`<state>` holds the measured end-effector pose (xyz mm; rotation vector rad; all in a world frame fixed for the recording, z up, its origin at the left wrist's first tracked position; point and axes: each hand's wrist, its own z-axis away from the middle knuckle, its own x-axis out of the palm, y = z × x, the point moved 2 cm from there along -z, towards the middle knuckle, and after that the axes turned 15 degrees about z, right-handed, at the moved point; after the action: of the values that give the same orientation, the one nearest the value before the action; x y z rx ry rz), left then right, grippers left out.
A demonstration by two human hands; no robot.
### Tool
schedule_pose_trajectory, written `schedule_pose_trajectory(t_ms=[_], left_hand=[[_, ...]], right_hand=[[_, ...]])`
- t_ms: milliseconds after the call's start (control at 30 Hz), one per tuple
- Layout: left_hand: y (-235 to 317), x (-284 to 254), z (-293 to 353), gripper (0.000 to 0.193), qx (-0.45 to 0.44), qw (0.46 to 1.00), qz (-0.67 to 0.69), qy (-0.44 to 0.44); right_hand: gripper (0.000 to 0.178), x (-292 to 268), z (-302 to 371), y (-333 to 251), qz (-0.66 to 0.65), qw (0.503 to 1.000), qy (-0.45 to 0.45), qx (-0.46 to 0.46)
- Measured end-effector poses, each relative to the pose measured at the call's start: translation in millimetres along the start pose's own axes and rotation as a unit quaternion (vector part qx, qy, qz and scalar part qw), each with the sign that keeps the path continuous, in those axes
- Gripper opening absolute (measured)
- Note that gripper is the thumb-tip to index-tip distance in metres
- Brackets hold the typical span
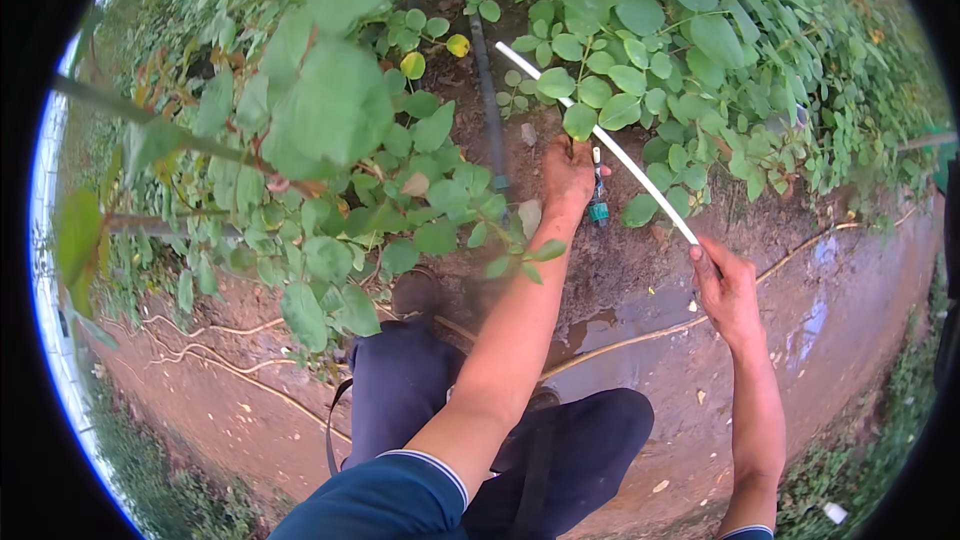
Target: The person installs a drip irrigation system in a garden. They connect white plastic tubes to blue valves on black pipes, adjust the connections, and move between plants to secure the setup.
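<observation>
My right hand [728, 290] is closed around the near end of a thin white rod [622, 154]. The rod slants up and to the left, its far tip close to a dark hose, and a few leaves cross in front of it. Low among the plants, my left hand [568, 178] has its fingers closed at a small fitting [598, 211] with a white upper part and a green lower end. The fitting sits at the hand's right side, above damp soil. Part of the grip is hidden behind the hand.
Leafy bushes [700, 40] fill the far side, and large blurred leaves [330, 100] hang close at left. A dark hose [487, 90] runs through the bed. A thin tan tube [640, 338] crosses the wet ground beside a puddle [590, 332]. My knees [600, 430] are below.
</observation>
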<state>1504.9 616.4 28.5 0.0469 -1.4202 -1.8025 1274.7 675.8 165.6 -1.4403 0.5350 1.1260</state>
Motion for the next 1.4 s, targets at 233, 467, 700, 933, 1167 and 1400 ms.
schedule_pose_trajectory(t_ms=[233,467,700,933,1167,1400], left_hand=[[-12,-14,-7,0.026,-0.027,0.991,0.124,-0.05],[-30,-14,-13,0.025,0.025,0.99,0.131,-0.045],[-44,-14,-12,0.021,0.044,0.98,0.185,-0.063],[-45,-21,-17,0.022,0.025,0.973,0.204,-0.105],[-43,-19,-17,0.02,-0.016,0.963,0.25,-0.101],[-35,-17,-14,0.019,0.036,0.987,0.12,-0.104]], right_hand=[[0.022,16,-27,-11,-0.005,0.99,0.093,-0.11],[0.02,7,-21,-10,0.037,0.98,0.153,-0.123],[0.018,2,-22,-8,0.108,0.979,0.106,-0.139],[0.02,3,-22,-4,0.128,0.988,0.068,-0.061],[0.02,4,-23,2,0.212,0.972,0.049,-0.089],[0.018,4,-27,2,0.149,0.98,0.062,-0.112]])
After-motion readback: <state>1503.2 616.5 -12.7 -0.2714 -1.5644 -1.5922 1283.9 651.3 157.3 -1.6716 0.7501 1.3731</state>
